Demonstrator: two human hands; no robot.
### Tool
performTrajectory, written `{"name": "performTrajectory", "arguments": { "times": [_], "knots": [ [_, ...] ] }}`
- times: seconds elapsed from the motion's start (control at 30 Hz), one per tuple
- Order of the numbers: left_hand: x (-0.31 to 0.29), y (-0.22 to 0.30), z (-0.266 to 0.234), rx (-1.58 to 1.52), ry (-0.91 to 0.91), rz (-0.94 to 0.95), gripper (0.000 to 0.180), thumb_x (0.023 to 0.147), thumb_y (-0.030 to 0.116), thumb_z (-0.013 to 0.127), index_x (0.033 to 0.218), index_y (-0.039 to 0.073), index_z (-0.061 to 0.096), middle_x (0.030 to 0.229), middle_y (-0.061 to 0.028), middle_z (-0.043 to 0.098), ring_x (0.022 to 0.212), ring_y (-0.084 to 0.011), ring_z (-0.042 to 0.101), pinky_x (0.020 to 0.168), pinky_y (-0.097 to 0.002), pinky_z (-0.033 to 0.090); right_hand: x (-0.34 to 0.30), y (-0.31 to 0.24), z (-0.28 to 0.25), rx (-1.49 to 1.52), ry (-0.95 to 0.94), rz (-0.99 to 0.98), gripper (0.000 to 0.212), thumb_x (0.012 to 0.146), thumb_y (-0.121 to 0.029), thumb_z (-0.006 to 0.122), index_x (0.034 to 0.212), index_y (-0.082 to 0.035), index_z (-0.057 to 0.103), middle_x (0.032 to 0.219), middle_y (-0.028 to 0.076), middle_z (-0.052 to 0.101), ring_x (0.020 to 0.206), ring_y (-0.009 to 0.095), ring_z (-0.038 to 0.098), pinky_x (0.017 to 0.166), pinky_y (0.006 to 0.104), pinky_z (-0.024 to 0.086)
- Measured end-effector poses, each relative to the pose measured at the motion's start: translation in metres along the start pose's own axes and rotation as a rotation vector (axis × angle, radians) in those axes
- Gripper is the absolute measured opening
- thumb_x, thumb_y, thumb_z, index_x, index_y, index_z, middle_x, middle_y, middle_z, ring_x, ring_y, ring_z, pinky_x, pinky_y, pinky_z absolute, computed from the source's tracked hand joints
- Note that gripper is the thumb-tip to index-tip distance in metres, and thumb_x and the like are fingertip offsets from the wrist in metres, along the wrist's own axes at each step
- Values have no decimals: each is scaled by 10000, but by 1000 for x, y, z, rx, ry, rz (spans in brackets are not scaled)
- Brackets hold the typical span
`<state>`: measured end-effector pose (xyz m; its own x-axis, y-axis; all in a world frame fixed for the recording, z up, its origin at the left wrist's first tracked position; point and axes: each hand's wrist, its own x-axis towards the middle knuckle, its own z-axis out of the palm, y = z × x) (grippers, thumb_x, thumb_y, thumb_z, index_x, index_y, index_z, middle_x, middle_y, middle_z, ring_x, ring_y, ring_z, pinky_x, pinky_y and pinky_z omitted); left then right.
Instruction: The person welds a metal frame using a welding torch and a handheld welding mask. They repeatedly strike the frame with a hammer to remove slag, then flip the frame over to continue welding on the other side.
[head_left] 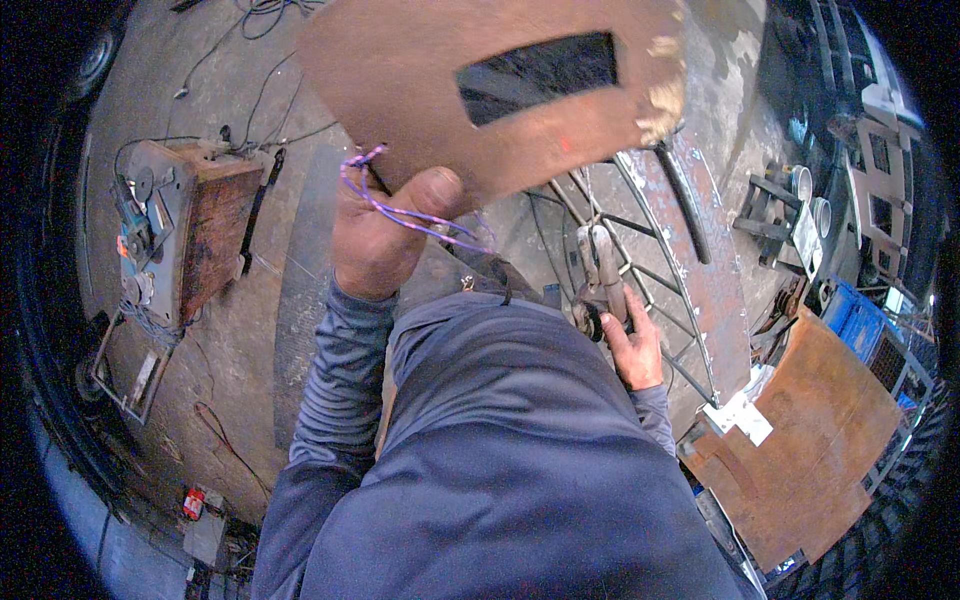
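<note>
My left hand (385,235) is closed on the lower edge of a brown hand-held welding shield (400,90), its thumb lying over the front. The shield has a dark rectangular window (540,78) and a torn, frayed right edge. A purple cord (420,215) loops around near my left thumb. Lower right, my right hand (635,345) is closed around a worn grey tool that looks like an angle grinder (602,265), with a dark round part at its near end. Just beyond it is a ladder-like metal frame (650,220) of thin bars. The shield hides part of that frame.
Left stands a rusty metal box (215,230) with a power tool (145,225) on top and cables trailing off. A rusty sheet (800,440) lies at the lower right, near a blue crate (855,320). A small stand (785,220) holds cans. Cables cross the floor.
</note>
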<state>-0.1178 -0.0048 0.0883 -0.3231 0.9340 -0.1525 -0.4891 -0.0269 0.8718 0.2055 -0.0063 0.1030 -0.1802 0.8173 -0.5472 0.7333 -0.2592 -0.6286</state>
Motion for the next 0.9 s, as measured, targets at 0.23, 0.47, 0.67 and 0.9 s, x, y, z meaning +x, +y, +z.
{"name": "performTrajectory", "arguments": {
  "times": [0.23,0.47,0.67,0.9],
  "knots": [
    [-2,-6,17,-87,-132,-21,549,785,129,745,1238,-16,471,1142,-132,599,1007,-202,602,842,-323,509,4,5,-1,1,-30,34,600,846,-364,631,1310,-17,474,1203,234,579,1109,321,573,902,355,459],
    [-3,-9,17,-103,-134,-26,568,783,153,754,1246,-7,466,1140,-110,595,1012,-189,591,839,-319,507,3,-2,0,3,-11,36,590,844,-348,634,1308,-20,479,1189,230,588,1089,294,585,893,352,464],
    [-6,-8,13,-159,-68,-80,483,813,100,713,1217,-20,475,1113,-106,599,960,-191,607,802,-321,528,1,8,1,82,-10,-30,580,851,-304,653,1299,19,474,1220,229,570,1119,302,563,923,361,448],
    [2,-15,3,-179,130,157,393,853,50,632,1212,-3,481,1126,-119,581,1009,-232,592,873,-378,491,0,13,-2,2,-4,-40,578,855,-300,652,1292,34,475,1258,236,539,1176,315,520,965,363,417]
  ]
}}
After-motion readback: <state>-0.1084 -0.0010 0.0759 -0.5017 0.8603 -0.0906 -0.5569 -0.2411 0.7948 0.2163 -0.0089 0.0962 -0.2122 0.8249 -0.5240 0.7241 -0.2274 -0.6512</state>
